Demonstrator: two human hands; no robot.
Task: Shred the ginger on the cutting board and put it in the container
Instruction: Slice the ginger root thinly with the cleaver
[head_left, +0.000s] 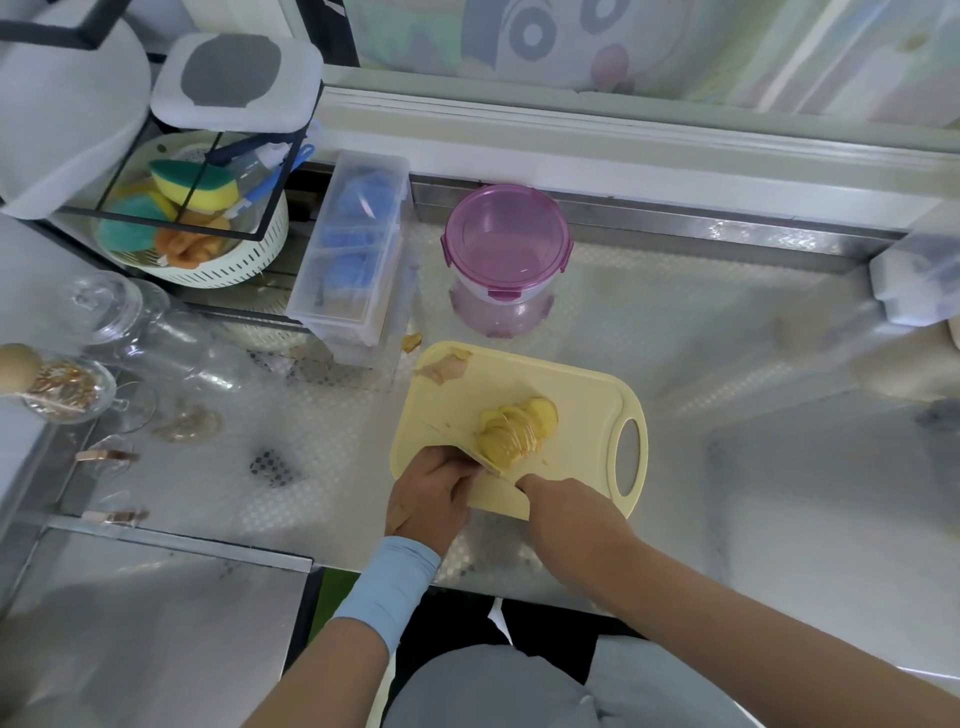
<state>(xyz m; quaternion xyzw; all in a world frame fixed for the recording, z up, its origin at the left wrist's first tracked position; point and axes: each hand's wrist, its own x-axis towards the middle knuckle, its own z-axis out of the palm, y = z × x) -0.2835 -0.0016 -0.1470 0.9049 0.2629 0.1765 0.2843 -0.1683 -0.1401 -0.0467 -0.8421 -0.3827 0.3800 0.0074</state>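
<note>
Spanning the whole view: embossed metal counter (727, 338).

Pale yellow cutting board (582, 384) lies on it at centre, handle slot to the right.

Far left, under a black wire rack: white slotted basket (228, 260) holding sponges. A clear plastic box (353, 249) stands just beside it.

Container (506, 249): round, pink lid clipped on, standing on the counter behind the board and apart from it.

Left hand (431, 493), with a blue sleeve at the wrist, sits at the board's near left edge. Fingers are curled together, knuckles up against the near side of the knife (485, 467). Cannot tell whether they hold anything.

Right hand (566, 512) comes in from the near right, clamped around the knife handle. Only a dark bit of handle shows past the hand.

Ginger (514, 428): on the board near its middle, already cut into thin slices fanned in an overlapping stack, touching the far side of the blade. The blade runs diagonally from the near edge toward the board's left side.

Peel scraps (447, 366) lie at the board's far left corner. One small ginger bit (412, 342) lies on the counter just beyond that corner.
</note>
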